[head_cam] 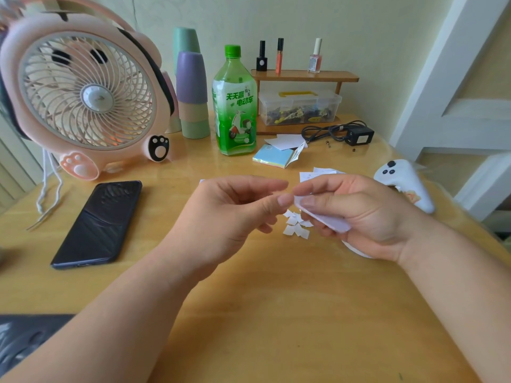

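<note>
Reaching in from the near edge, both bare forearms meet over the wooden table [276,313]. The right hand [359,214] grips a folded lilac paper [326,219], with its thumb laid along the top and its fingers curled underneath, so the strip slants down toward the palm above the tabletop. The left hand [235,211] is curled. Its thumb tip touches the paper's upper end and its forefinger sits just above, but motion blur hides whether the two actually clamp the sheet.

Directly below the hands lies a small cluster of white paper scraps [296,227], touching one another. To the left, a dark phone [99,225] lies flat at an angle. To the right rests a white controller [406,183], with some printed slips [318,174] just beyond the right hand's knuckles.

Farther back sits a pad of pastel sticky notes [272,156], just beside a green drink bottle [235,106]. A pink fan [83,92] stands at the far left, and stacked cups [192,95] stand between it and the bottle. A black charger [359,135] and its cable lie near a clear storage box [300,107], which sits under a small wooden shelf [304,76].
</note>
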Motion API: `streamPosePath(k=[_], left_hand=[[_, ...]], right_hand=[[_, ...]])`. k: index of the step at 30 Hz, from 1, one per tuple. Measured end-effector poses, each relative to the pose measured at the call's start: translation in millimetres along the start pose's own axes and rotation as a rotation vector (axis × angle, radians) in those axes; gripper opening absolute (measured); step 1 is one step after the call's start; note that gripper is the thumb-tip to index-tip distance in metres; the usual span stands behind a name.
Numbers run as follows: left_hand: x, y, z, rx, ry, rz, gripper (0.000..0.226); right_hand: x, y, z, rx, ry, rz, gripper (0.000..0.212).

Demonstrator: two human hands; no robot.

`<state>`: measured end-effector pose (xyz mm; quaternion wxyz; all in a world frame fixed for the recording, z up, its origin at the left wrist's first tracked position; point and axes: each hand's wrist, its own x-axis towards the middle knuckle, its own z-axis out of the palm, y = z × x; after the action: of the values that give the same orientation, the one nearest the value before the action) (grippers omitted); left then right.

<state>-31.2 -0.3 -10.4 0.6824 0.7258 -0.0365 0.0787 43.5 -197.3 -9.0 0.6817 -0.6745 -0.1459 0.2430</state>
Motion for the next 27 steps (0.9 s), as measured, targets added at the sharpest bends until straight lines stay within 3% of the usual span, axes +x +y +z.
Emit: streamPosePath(k=[5, 9, 13, 17, 19, 21, 23, 27], left_hand=[[5.9, -0.1, -7.2, 0.003, 0.181, -0.073, 0.017], [8.2, -4.5, -4.5, 0.160, 0.321, -0.129, 0.037], [7.4, -8.3, -0.1, 0.226, 0.312, -0.135, 0.044], [6.0, -10.8, 4.3, 0.265, 0.305, -0.157, 0.053], [6.2, -12.0, 5.2, 0.263, 0.299, -0.150, 0.054], [5.5, -12.4, 6.2, 0.262, 0.282, -0.150, 0.052], [4.3, -13.1, 7.7, 0.265, 0.258, -0.149, 0.051], [2.4, -15.3, 10.0, 0.289, 0.221, -0.138, 0.049]], right_hand=[[-0.8, 4.1, -4.2, -0.436, 0.047, -0.041, 0.025], [-2.9, 9.3, 3.6, -0.881, -0.013, -0.042, 0.025], [-9.6, 3.6, 9.4, -1.147, 0.026, -0.098, 0.033], [-9.0, -12.3, -9.8, -1.175, 0.335, -0.225, 0.024], [-10.7, -23.1, -27.2, -1.225, 0.451, -0.140, 0.022], [-14.9, -30.4, -40.2, -1.294, 0.378, 0.055, 0.034], [-20.5, -32.5, -39.8, -1.333, 0.203, 0.239, 0.047], [-20.0, -21.9, -31.1, -1.446, 0.020, 0.320, 0.051]])
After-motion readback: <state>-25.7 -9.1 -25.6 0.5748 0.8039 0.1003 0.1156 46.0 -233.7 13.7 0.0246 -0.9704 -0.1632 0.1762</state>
